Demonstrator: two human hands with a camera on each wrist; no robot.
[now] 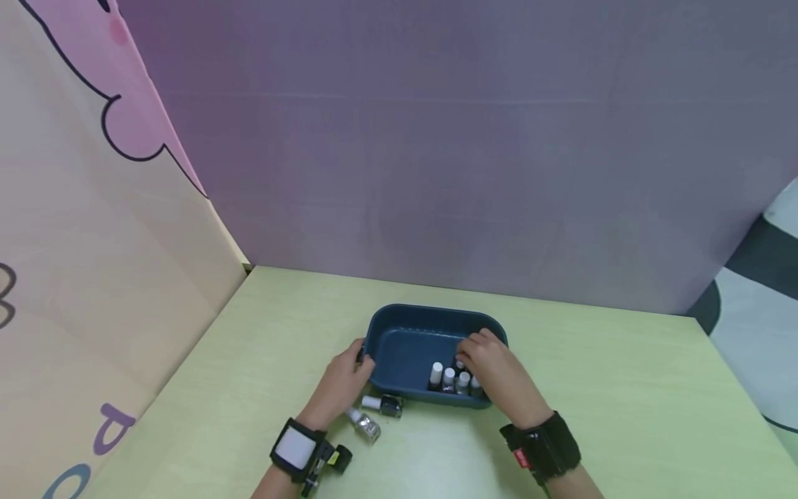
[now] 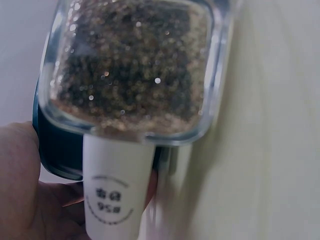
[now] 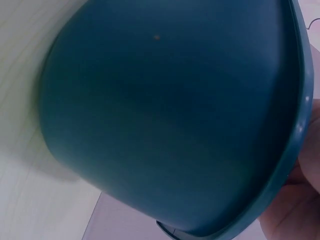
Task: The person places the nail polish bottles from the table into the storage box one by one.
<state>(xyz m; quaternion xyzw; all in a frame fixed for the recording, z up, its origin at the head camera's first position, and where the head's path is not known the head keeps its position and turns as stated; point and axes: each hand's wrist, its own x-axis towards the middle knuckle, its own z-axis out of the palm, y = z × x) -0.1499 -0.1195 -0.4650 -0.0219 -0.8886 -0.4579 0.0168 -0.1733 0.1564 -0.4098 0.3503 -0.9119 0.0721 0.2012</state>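
Observation:
A dark blue plastic basin [image 1: 399,346] stands on the table, several nail polish bottles [image 1: 449,380] with pale caps upright in its front right part. My left hand [image 1: 337,384] grips its left end, thumb at the rim. Inside the right end, my right hand [image 1: 499,371] has its fingers bent down around a small nail polish bottle [image 1: 460,364], mostly hidden by them. Two more bottles lie in front of the basin: a dark one [image 1: 391,406] and a glittery one [image 1: 368,426]. The glittery bottle [image 2: 130,75] fills much of the left wrist view.
The pale wooden table [image 1: 623,388] extends to both sides. A purple-grey cloth wall [image 1: 467,152] rises behind it, and a printed panel [image 1: 125,242] borders the left. In the right wrist view, the basin's outer wall [image 3: 165,115] blocks most of the sight.

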